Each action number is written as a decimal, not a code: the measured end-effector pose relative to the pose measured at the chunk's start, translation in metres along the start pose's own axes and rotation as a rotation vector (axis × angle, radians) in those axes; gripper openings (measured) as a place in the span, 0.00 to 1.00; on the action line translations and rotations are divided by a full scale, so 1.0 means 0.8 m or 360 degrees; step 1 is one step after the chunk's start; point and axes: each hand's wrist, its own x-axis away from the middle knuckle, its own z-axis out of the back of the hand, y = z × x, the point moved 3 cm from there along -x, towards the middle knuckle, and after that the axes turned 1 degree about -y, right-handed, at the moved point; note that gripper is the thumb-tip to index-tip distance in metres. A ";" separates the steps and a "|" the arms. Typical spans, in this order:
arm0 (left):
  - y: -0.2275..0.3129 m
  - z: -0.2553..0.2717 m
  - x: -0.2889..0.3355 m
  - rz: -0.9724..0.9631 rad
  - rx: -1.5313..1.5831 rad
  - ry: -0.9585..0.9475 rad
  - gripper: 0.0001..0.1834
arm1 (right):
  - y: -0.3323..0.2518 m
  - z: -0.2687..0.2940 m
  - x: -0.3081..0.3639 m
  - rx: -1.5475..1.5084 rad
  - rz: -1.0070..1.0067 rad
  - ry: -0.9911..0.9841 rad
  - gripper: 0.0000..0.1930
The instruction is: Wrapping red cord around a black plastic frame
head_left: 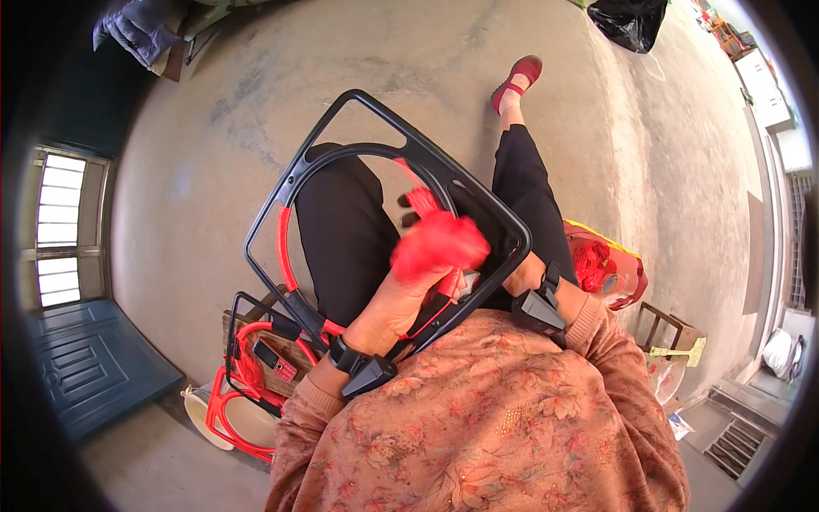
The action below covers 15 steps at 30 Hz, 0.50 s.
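Note:
A black frame (339, 108) with rounded corners and a round inner ring leans over my lap. Red cord (285, 247) is wound tightly along parts of the ring. My left hand (411, 299) reaches inside the ring, closed on a bundle of red cord (439, 246) that is smeared by motion. From the bundle, a red strand runs up to the ring's upper edge. My right hand (524, 274) goes behind the frame's right side, where its fingers are hidden. Two small dark shapes (407, 219) show beside the bundle; I cannot make out what they are.
At my left, a similar black frame (243, 299) with red cord and a red mobile phone (274, 359) lie by a pale bucket (205, 418). A red bag (627, 286) holding red cord stands at my right, near a small wooden stool (670, 328).

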 end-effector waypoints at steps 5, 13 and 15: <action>-0.003 0.010 -0.004 -0.0192 -0.0113 0.0060 0.09 | -0.022 -0.024 -0.032 -0.0344 0.0010 -0.0485 0.34; -0.001 0.006 -0.004 -0.0228 -0.0186 0.0112 0.08 | -0.030 -0.005 -0.010 -0.0062 -0.0067 -0.0249 0.24; 0.003 -0.002 -0.003 -0.0133 -0.0266 0.0035 0.10 | -0.028 0.003 0.000 -0.0132 0.0037 -0.0042 0.23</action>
